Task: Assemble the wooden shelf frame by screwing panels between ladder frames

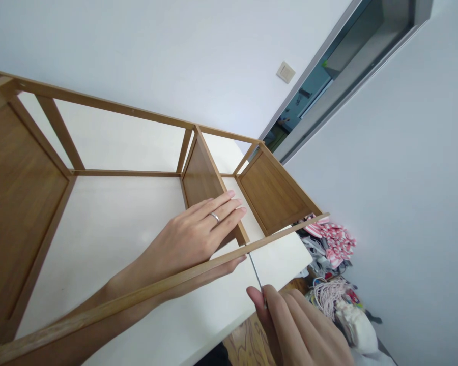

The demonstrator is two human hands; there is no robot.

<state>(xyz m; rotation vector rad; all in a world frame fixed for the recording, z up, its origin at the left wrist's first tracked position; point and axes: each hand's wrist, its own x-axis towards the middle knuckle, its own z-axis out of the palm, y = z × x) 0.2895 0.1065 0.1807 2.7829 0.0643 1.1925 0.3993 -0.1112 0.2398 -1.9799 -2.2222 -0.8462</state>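
Observation:
A brown wooden frame (164, 118) with inset panels stands on a white table. My left hand (198, 231), a ring on one finger, holds it where the middle panel (202, 175) meets the long front rail (156, 285). Its fingers lie across the panel's top edge, and the thumb is below the rail. My right hand (297, 328) is closed around a thin metal hex key (256, 270). The key's far tip meets the outer side of the rail at that joint; its other end is partly hidden by my fingers.
The white table (209, 315) carries the frame, close to a white wall with a light switch (286, 72). An end panel (277, 190) stands at the right. Beyond the table's right edge, clothes (334, 241) and a bundle of pale cord (328, 296) are piled on the floor.

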